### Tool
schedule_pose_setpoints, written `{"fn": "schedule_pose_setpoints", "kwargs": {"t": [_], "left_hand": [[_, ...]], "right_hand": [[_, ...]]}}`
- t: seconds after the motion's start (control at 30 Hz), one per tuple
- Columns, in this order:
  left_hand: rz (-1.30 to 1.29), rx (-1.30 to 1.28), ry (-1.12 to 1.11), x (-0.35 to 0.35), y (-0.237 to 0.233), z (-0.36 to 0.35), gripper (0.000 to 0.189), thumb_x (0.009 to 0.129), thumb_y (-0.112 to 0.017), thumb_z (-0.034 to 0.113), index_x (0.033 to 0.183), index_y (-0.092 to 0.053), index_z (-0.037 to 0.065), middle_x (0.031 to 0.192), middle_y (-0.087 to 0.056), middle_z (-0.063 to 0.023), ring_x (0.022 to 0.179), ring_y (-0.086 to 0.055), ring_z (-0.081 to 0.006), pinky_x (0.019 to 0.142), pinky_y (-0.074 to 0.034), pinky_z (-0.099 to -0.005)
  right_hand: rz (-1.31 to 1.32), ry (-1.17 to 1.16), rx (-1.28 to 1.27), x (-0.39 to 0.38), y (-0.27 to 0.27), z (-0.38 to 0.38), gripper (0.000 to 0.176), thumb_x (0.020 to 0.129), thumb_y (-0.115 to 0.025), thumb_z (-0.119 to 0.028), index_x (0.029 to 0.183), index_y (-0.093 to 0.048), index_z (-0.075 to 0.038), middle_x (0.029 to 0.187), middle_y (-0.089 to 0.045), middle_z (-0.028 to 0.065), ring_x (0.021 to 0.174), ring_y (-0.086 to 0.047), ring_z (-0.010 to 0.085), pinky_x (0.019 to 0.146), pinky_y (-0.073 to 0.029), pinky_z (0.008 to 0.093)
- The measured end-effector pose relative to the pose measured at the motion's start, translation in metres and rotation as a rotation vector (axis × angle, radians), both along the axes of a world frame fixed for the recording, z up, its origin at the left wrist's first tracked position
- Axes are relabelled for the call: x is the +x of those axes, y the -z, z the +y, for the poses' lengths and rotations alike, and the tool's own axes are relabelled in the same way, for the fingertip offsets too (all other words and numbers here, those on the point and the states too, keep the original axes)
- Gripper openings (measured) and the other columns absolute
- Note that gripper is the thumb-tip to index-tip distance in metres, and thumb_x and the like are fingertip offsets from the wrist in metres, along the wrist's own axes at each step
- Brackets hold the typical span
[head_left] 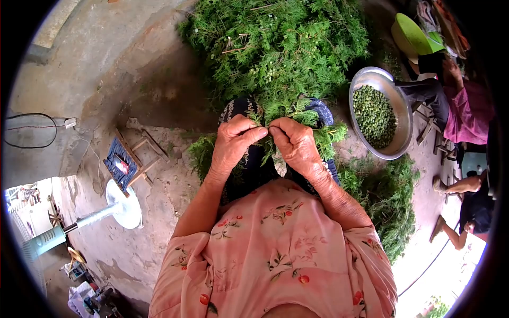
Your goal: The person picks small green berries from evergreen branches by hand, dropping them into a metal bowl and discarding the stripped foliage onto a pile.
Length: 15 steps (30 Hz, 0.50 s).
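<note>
The sprig (pixel 286 110) lies across the knees (pixel 321 113), just beyond the fingers and nearer the right hand (pixel 297 144), long axis unclear; left hand (pixel 232 142) and right press thumb to finger, anything pinched too small to see

Green, feathery conifer branch (pixel 289 109): spread across the lap, foliage fanned toward the right knee, pinched between fingertips at left hand (pixel 231 142) and right hand (pixel 297 143).
</note>
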<state>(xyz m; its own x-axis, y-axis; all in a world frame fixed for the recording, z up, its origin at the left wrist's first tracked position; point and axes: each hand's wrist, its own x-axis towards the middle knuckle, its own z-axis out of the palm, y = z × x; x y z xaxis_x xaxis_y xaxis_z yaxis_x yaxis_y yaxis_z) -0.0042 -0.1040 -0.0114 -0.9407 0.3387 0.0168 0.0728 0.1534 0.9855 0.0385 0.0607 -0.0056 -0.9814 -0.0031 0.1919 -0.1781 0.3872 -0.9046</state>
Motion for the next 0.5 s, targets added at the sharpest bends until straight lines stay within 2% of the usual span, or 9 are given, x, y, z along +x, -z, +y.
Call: {"fn": "schedule_pose_setpoints", "kwargs": {"t": [0.07, 0.1, 0.13, 0.23, 0.33, 0.4, 0.43, 0.47, 0.5], "left_hand": [[-0.013, 0.034, 0.016, 0.000, 0.000, -0.003, 0.016, 0.074, -0.072, 0.012, 0.073, -0.062, -0.002, 0.063, -0.051, -0.0024, 0.058, -0.048, -0.0089, 0.054, -0.039, -0.0239], [-0.065, 0.134, 0.012, 0.000, 0.002, -0.003, 0.016, 0.074, -0.071, 0.011, 0.072, -0.062, -0.002, 0.063, -0.051, -0.0023, 0.058, -0.049, -0.0088, 0.054, -0.039, -0.0239], [-0.118, 0.234, 0.008, 0.001, 0.004, -0.003, 0.016, 0.075, -0.071, 0.010, 0.072, -0.062, -0.002, 0.063, -0.052, -0.0023, 0.058, -0.049, -0.0088, 0.054, -0.039, -0.0238], [-0.145, 0.259, -0.034, 0.001, 0.002, -0.001, 0.013, 0.076, -0.070, 0.009, 0.074, -0.063, -0.002, 0.065, -0.054, -0.0027, 0.060, -0.052, -0.0091, 0.056, -0.041, -0.0241], [-0.170, 0.229, -0.042, 0.002, 0.006, -0.002, 0.014, 0.076, -0.070, 0.011, 0.081, -0.064, -0.001, 0.072, -0.059, -0.0044, 0.067, -0.055, -0.0115, 0.062, -0.044, -0.0254], [0.207, -0.021, 0.027, 0.003, 0.005, -0.001, 0.019, 0.077, -0.070, 0.014, 0.088, -0.063, 0.000, 0.081, -0.061, -0.0064, 0.076, -0.057, -0.0163, 0.068, -0.045, -0.0276], [0.316, -0.079, 0.056, 0.003, 0.002, -0.005, 0.031, 0.072, -0.073, 0.018, 0.095, -0.061, 0.001, 0.089, -0.061, -0.0093, 0.085, -0.058, -0.0245, 0.075, -0.045, -0.0328], [0.313, -0.081, 0.057, 0.003, -0.004, -0.009, 0.031, 0.072, -0.073, 0.018, 0.095, -0.061, 0.001, 0.089, -0.061, -0.0093, 0.085, -0.058, -0.0245, 0.075, -0.045, -0.0328], [0.444, -0.228, 0.051, 0.005, -0.013, -0.012, 0.038, 0.070, -0.074, 0.022, 0.099, -0.060, 0.001, 0.096, -0.060, -0.0106, 0.091, -0.056, -0.0257, 0.080, -0.044, -0.0339]], "right_hand": [[-0.182, 0.041, -0.281, 0.001, 0.000, -0.004, 0.006, 0.086, -0.055, -0.006, 0.085, -0.057, 0.000, 0.065, -0.054, 0.0063, 0.059, -0.057, 0.0128, 0.051, -0.045, 0.0278], [-0.450, 0.046, -0.605, -0.004, -0.012, 0.002, 0.012, 0.089, -0.050, -0.009, 0.084, -0.057, -0.002, 0.060, -0.053, 0.0023, 0.049, -0.051, 0.0074, 0.043, -0.039, 0.0220], [-0.465, 0.044, -0.627, -0.007, -0.010, 0.006, 0.016, 0.092, -0.047, -0.014, 0.084, -0.056, -0.003, 0.059, -0.052, -0.0011, 0.043, -0.046, 0.0040, 0.039, -0.034, 0.0177], [-0.490, -0.024, -0.604, -0.008, -0.006, 0.008, 0.017, 0.092, -0.049, -0.017, 0.087, -0.056, -0.003, 0.060, -0.054, -0.0011, 0.045, -0.049, 0.0055, 0.040, -0.037, 0.0186], [-0.482, -0.018, -0.789, -0.005, 0.002, 0.008, 0.016, 0.092, -0.050, -0.017, 0.089, -0.057, -0.003, 0.062, -0.055, -0.0008, 0.046, -0.050, 0.0060, 0.041, -0.039, 0.0190], [-0.499, 0.031, -0.784, -0.007, 0.005, 0.013, 0.015, 0.091, -0.053, -0.018, 0.090, -0.057, -0.003, 0.063, -0.054, -0.0010, 0.048, -0.051, 0.0060, 0.042, -0.041, 0.0191], [-0.480, 0.078, -0.819, -0.010, 0.005, 0.014, 0.015, 0.089, -0.055, -0.018, 0.089, -0.058, -0.004, 0.062, -0.053, -0.0015, 0.047, -0.050, 0.0059, 0.042, -0.041, 0.0189], [-0.467, 0.069, -0.810, -0.011, 0.007, 0.018, 0.016, 0.088, -0.058, -0.020, 0.088, -0.058, -0.004, 0.061, -0.052, -0.0020, 0.047, -0.050, 0.0057, 0.042, -0.041, 0.0185], [-0.470, 0.080, -0.805, -0.012, 0.008, 0.020, 0.016, 0.088, -0.058, -0.020, 0.088, -0.058, -0.004, 0.062, -0.052, -0.0019, 0.047, -0.050, 0.0060, 0.042, -0.041, 0.0188]]}}
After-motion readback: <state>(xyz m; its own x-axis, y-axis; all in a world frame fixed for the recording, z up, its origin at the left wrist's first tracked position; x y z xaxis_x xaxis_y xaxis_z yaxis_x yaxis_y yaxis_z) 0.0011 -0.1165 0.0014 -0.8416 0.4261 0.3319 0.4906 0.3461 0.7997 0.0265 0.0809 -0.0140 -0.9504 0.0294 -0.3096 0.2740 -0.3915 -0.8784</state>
